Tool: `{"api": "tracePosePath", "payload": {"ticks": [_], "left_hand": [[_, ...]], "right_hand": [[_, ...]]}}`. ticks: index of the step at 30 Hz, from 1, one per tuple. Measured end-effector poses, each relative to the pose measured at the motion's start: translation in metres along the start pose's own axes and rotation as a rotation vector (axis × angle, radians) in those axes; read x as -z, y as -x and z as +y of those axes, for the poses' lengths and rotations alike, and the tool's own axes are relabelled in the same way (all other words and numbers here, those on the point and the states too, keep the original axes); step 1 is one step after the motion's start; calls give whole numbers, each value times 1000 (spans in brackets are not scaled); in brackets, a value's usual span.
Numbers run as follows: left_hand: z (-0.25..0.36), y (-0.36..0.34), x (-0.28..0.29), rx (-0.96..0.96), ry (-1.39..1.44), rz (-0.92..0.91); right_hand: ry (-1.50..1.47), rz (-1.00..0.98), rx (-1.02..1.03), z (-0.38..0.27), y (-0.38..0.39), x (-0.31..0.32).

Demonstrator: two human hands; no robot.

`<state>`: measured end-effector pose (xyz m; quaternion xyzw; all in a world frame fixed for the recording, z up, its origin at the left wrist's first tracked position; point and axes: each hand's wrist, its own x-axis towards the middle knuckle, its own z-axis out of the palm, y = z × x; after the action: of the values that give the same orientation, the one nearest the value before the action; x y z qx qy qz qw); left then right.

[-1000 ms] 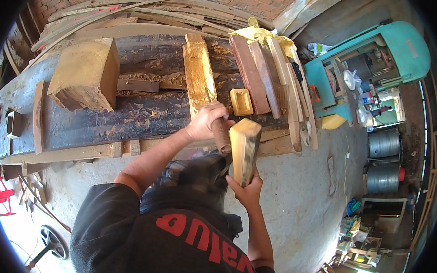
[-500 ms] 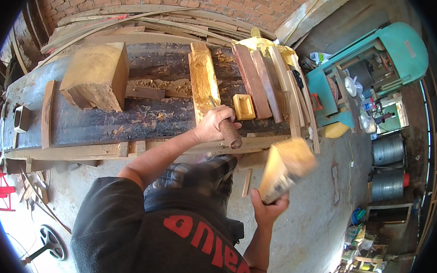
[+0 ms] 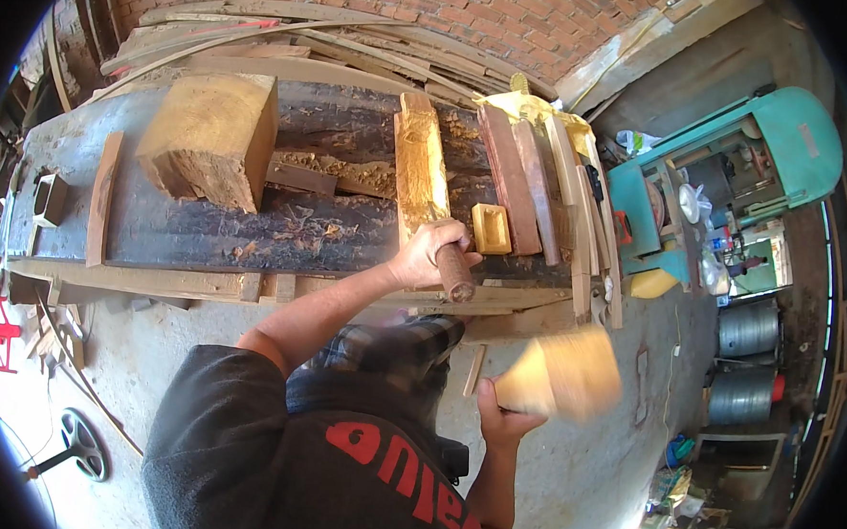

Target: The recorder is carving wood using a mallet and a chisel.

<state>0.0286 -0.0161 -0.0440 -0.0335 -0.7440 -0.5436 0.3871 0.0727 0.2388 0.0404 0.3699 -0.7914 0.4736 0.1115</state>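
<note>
My left hand (image 3: 431, 252) is closed around a chisel by its brown wooden handle (image 3: 456, 278), near the workbench's front edge. The chisel's tip end lies toward a long yellow wooden piece (image 3: 422, 164) with a hollowed, carved face; my fingers partly hide the tool. My right hand (image 3: 508, 416) grips a wooden mallet (image 3: 571, 373) by its handle, out past the front edge to the right. The mallet's head is blurred by motion. Just right of my left hand sits a small yellow wooden box (image 3: 490, 230) with a square recess.
A large wood block (image 3: 205, 138) stands on the dark workbench (image 3: 176, 237), left. Reddish planks (image 3: 507, 178) and thin strips lie right of the carved piece. Long boards are stacked along the brick wall (image 3: 409, 0). A teal bandsaw (image 3: 799, 140) stands at the far right.
The mallet has swung lower and turned, its head now pointing right. My left hand still holds the chisel against the carved piece. The whole view has shifted slightly.
</note>
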Motion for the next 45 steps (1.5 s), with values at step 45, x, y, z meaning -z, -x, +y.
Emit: {"api": "tracePosePath", "payload": {"ticks": [45], "left_hand": [[-4,-4,-12,41,-13,-43]], "right_hand": [[-266,204,-484,35,22,-1]]}}
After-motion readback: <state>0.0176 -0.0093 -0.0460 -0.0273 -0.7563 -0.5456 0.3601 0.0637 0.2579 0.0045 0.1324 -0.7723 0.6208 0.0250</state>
